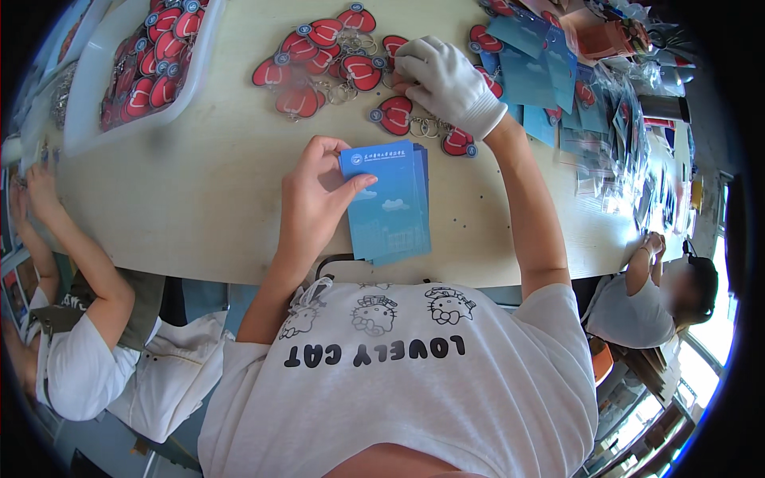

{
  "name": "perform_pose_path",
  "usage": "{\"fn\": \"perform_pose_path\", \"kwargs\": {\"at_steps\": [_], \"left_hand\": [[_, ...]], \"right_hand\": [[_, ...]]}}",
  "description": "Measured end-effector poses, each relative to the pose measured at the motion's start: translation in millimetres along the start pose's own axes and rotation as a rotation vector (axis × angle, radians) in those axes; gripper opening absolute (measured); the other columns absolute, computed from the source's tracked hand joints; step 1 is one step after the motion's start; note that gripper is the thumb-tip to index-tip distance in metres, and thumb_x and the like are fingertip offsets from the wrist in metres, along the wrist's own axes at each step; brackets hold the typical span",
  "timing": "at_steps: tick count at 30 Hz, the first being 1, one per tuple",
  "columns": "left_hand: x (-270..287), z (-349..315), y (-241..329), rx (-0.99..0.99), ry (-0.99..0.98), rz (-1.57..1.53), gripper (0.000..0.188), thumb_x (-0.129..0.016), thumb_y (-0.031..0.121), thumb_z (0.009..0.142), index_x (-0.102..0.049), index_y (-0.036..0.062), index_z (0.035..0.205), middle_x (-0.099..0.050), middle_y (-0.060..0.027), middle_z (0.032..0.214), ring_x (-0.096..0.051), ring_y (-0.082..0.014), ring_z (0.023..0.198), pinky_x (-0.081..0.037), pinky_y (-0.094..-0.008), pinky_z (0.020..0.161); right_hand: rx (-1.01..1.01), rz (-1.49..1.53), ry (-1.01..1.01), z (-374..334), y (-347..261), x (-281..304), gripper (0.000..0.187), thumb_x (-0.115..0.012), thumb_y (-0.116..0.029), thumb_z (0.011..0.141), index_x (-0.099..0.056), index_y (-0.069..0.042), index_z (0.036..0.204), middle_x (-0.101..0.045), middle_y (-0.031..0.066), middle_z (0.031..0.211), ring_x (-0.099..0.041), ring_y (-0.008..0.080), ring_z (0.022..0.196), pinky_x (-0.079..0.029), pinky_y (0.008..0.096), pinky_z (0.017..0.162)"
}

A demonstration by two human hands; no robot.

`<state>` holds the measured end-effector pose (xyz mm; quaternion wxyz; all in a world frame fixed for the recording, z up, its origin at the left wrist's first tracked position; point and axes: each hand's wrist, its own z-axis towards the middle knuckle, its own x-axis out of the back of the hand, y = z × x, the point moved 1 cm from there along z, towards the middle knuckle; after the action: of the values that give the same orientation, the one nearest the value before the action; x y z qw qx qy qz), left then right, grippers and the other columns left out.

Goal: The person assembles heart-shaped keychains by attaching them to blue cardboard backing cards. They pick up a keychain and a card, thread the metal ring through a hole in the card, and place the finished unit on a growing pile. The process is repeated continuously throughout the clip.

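My bare left hand (320, 187) grips a stack of blue cards (389, 207) at its left edge, thumb on the top card. The cards show white clouds and lie slightly fanned at the table's near edge. My right hand (446, 84), in a white glove, reaches over the table beyond the cards. Its fingers are bent and closed at the ring end of a red keychain (394, 45); the glove partly hides their tips. Left of it lies a loose pile of red keychains (323, 60) with metal rings. Two more keychains (394, 116) lie just below that hand.
A white plastic bin (187, 107) of red keychains stands at the far left. Blue cards (526, 76), some with keychains, spread at the far right beside clear plastic bags (610, 151). One person (88, 334) sits on the left, another (637, 307) on the right.
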<state>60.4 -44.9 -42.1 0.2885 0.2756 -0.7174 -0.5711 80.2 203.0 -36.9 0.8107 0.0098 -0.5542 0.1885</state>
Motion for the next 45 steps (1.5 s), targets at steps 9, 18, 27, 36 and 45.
{"fn": "perform_pose_path", "kwargs": {"at_steps": [9, 18, 27, 36, 45], "left_hand": [[2.7, -2.0, 12.4, -0.383, 0.227, 0.296, 0.028, -0.073, 0.004, 0.08, -0.053, 0.0, 0.099, -0.062, -0.0075, 0.089, -0.058, -0.0105, 0.083, -0.047, -0.0239, 0.077], [-16.6, 2.4, 38.7, -0.338, 0.271, -0.395, 0.016, -0.065, -0.004, 0.085, -0.056, -0.0035, 0.098, -0.062, -0.0044, 0.092, -0.056, -0.0077, 0.083, -0.046, -0.0217, 0.076], [-29.6, 4.0, 50.0, -0.255, 0.091, -0.686, 0.025, -0.072, -0.002, 0.08, -0.062, -0.0059, 0.102, -0.065, -0.0084, 0.095, -0.06, -0.0125, 0.09, -0.05, -0.0253, 0.08], [-26.1, 6.9, 58.5, -0.069, 0.036, -0.839, 0.039, -0.07, -0.004, 0.08, -0.054, -0.0021, 0.116, -0.062, -0.0092, 0.103, -0.06, -0.0142, 0.095, -0.048, -0.028, 0.088], [-25.8, 4.4, 47.3, -0.056, -0.129, -0.758, 0.06, -0.066, -0.004, 0.082, -0.036, 0.0001, 0.134, -0.049, -0.0108, 0.124, -0.051, -0.016, 0.113, -0.044, -0.0309, 0.096]], "right_hand": [[-0.295, 0.365, 0.247, -22.0, -34.5, 56.6, 0.023, -0.056, 0.006, 0.075, -0.049, 0.001, 0.096, -0.053, 0.0147, 0.097, -0.055, 0.0295, 0.08, -0.047, 0.0357, 0.074], [-0.354, 0.39, 0.271, -21.0, -110.7, 78.6, 0.031, -0.06, 0.008, 0.067, -0.05, 0.002, 0.095, -0.052, 0.0192, 0.107, -0.054, 0.0343, 0.091, -0.046, 0.0379, 0.078], [-0.406, 0.207, 0.464, -8.4, -122.5, 67.3, 0.031, -0.064, 0.008, 0.066, -0.052, 0.004, 0.095, -0.049, 0.0216, 0.105, -0.053, 0.0368, 0.093, -0.048, 0.0376, 0.073], [-0.658, 0.764, 0.609, -12.3, -132.4, 51.2, 0.06, -0.06, 0.017, 0.072, -0.036, -0.002, 0.124, -0.055, 0.0134, 0.114, -0.064, 0.0213, 0.09, -0.052, 0.0301, 0.076], [-0.746, 0.867, 0.434, -22.7, -133.3, 52.8, 0.06, -0.046, 0.021, 0.074, -0.036, 0.0, 0.129, -0.047, 0.0117, 0.122, -0.053, 0.0178, 0.109, -0.047, 0.0281, 0.09]]}}
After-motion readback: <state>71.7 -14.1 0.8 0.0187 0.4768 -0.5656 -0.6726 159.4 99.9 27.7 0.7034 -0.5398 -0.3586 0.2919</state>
